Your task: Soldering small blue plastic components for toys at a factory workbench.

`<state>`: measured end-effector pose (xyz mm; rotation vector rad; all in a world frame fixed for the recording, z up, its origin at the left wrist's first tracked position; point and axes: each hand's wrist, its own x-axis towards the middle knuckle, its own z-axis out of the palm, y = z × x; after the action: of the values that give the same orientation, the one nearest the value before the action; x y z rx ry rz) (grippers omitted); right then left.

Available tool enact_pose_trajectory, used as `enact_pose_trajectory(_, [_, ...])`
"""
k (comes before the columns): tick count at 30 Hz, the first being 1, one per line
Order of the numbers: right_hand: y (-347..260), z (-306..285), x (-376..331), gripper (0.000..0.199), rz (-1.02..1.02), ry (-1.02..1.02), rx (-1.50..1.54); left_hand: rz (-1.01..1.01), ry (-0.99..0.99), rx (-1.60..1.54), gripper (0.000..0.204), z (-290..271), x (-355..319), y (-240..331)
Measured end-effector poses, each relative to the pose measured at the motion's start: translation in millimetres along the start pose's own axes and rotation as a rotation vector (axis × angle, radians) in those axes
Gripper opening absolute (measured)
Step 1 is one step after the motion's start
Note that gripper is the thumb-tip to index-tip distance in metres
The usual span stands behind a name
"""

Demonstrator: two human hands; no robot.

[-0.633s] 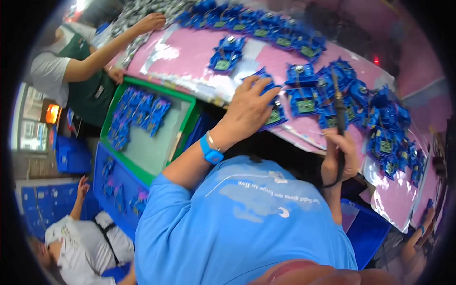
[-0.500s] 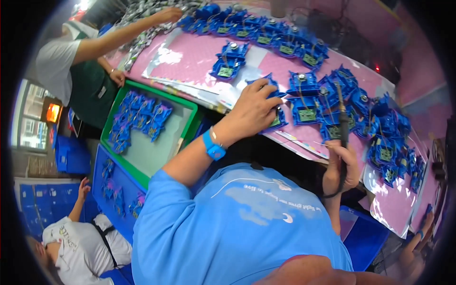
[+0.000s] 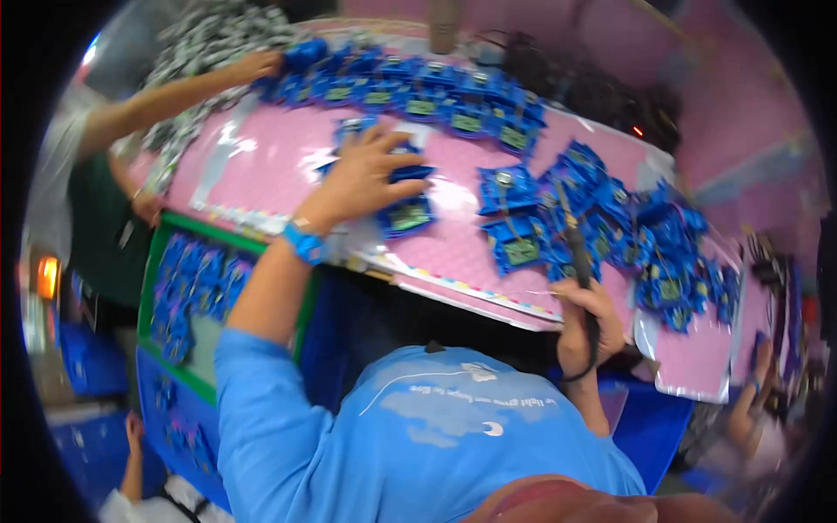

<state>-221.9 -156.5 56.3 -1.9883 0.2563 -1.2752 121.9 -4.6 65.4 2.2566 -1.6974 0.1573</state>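
My left hand (image 3: 370, 179) is on a blue plastic casing (image 3: 408, 218) with a green circuit board, its fingers curled over the upper part and hiding it. Another blue casing (image 3: 356, 129) lies just beyond, partly covered by the same hand. A soldering iron (image 3: 577, 253) stands up from my right hand (image 3: 591, 321), its tip pointing away from me and its black cable hanging below. From the same hand a thin, pale wire sticks out to the left. Just left of the iron lie opened blue casings (image 3: 514, 240) with boards and small round metal parts.
A row of blue casings (image 3: 418, 100) lines the table's far side, and more crowd the right (image 3: 667, 279). A green-rimmed tray (image 3: 187, 379) with casings stands at left above a blue bin. A co-worker's hand (image 3: 261, 65) reaches beside a heap of grey parts (image 3: 209, 44).
My left hand has shifted left and farther away over the table, and the blue casing has moved with it beside the other one. My right hand still holds the soldering iron. The whole view has turned.
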Motion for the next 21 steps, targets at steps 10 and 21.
enact_pose_trajectory(10, [-1,-1,7,0.013,0.052,-0.041,0.040,-0.124,-0.091,0.109,0.030,-76,-61,-130])
enact_pose_trajectory(21, [1,24,22,0.019,-0.114,-0.078,0.092,0.005,0.127,-0.845,0.047,-2,-39,172])
